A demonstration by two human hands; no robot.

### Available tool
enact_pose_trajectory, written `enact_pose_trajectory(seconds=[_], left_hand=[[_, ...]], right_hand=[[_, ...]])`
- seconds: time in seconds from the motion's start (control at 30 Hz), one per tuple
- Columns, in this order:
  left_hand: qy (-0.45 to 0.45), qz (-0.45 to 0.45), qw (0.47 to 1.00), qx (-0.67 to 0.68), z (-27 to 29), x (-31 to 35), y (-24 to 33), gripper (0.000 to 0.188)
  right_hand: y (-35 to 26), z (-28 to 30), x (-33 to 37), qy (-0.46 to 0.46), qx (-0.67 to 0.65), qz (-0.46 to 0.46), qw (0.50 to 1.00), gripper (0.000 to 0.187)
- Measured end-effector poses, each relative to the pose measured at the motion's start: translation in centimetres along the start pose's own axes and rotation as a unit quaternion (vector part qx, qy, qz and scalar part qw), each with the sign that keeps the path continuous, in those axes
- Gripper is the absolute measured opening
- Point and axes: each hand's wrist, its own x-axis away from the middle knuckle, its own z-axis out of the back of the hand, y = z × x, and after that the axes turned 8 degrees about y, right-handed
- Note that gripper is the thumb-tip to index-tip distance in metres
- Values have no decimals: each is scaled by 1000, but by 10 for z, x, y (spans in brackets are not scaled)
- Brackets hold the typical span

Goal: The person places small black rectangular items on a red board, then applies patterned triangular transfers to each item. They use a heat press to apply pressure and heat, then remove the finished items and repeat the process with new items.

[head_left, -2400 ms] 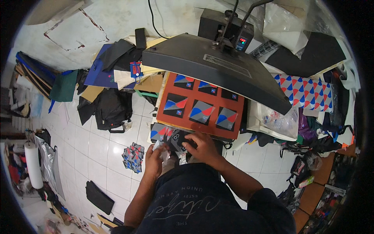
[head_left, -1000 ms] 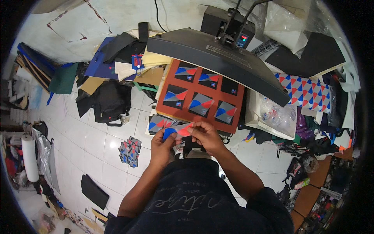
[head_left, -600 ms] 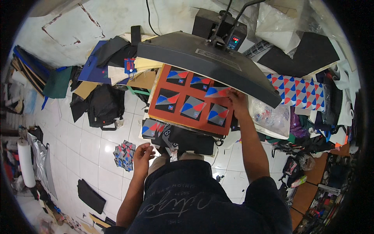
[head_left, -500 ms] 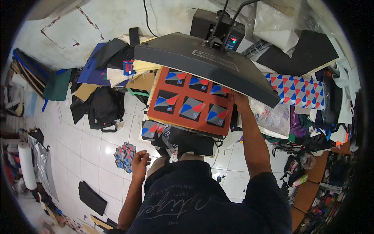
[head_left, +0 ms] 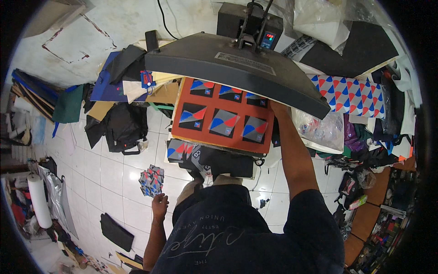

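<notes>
Landmark: red-brown pad point(head_left: 212, 103), base of the heat press. Above the rear of the pad: dark platen point(head_left: 235, 66), lifted and tilted, with a lit display point(head_left: 268, 39) behind. On the pad: six patches point(head_left: 254, 129) in two rows of three, all in blue, red, grey and black. Back row partly covered from view by the platen edge; front row in full view.

At the right edge of the pad, just beside the last patch of the back row: right hand point(head_left: 279, 108). Fingers hidden beneath the platen edge; cannot tell the width of the grip or any contact with the patch.

Well to the front left of the pad: left hand point(head_left: 160, 206), with fingers loosely bent, grip slack and without visible load. Near it in view, on the floor to the left of the pad: pile point(head_left: 151, 180) of similarly coloured patches. Cannot tell whether touching.

Directly in front of the pad, at a lower level: black cloth point(head_left: 228, 163). Left of the pad: backpack point(head_left: 125, 127). Right of the pad: patterned sheet point(head_left: 349, 97) in red, blue, grey and white.
</notes>
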Motion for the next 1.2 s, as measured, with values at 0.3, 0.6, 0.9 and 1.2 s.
enact_pose_trajectory(seconds=[0.3,0.6,0.9,1.2], left_hand=[[-12,16,1000,2,-6,-8,-7,31],[-3,35,999,-8,1,-13,-11,28],[-6,65,998,-12,6,-7,-27,28],[-8,53,998,-16,8,-11,-26,29]], right_hand=[[-106,30,22,-132,269,150,942,43],[-112,33,30,-198,300,171,917,48],[-113,35,32,-220,283,145,922,51],[-109,32,34,-199,280,145,928,54]])
